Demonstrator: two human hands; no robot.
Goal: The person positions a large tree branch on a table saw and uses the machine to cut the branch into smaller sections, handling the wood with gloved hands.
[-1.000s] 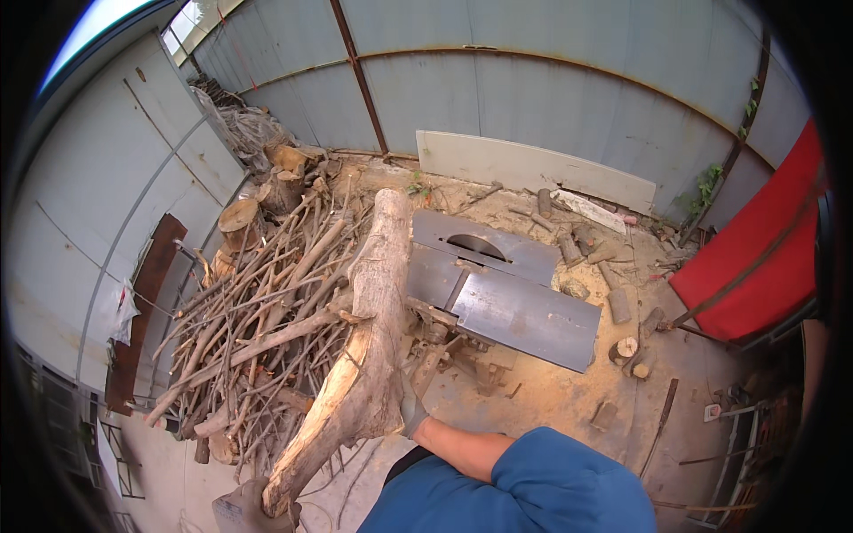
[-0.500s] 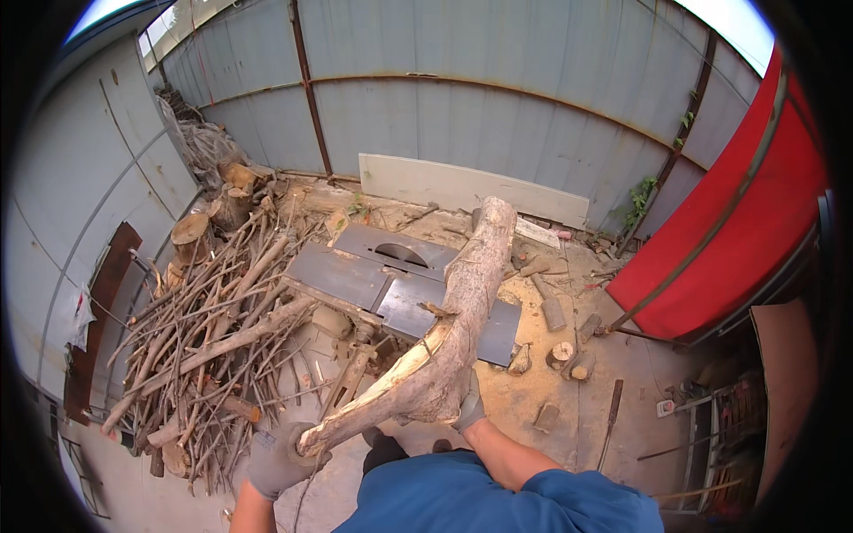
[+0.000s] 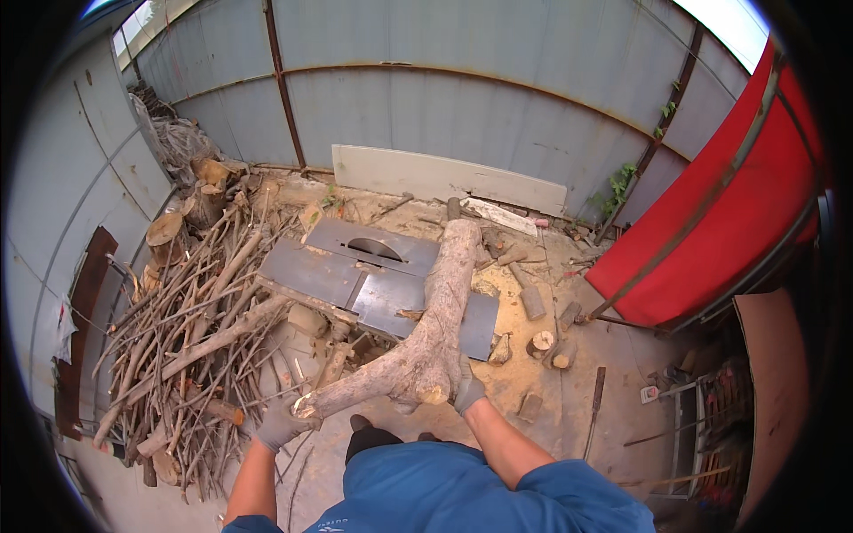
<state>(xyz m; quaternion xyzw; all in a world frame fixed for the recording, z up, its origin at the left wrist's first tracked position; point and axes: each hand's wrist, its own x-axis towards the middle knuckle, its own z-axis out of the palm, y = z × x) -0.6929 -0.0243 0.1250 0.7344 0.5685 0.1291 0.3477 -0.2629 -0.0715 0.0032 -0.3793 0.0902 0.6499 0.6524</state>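
Note:
A thick, crooked log (image 3: 438, 306) with a bent limb lies across the right part of a metal saw table (image 3: 309, 273), its far end past the table's back edge. My left hand (image 3: 283, 424), in a grey glove, is closed round the cut end of the limb that points toward me on the left. Against the right side of the log, just below the bend, my gloved right hand (image 3: 468, 391) grips it; part of its fingers is hidden behind the wood. Left of the log, a round saw blade (image 3: 374, 249) stands up through the table's slot.
A big heap of sticks (image 3: 191, 346) lies to the left, with stumps (image 3: 166, 234) behind it. Short cut logs (image 3: 541, 340) and sawdust (image 3: 511, 373) cover the floor at right. A metal bar (image 3: 595, 410), a rack (image 3: 689, 426) and a red sheet (image 3: 684, 222) are farther right.
The log has rolled over between my hands: its pale split face has turned out of sight and a cut knot now faces me. Its far end has dropped lower toward the table.

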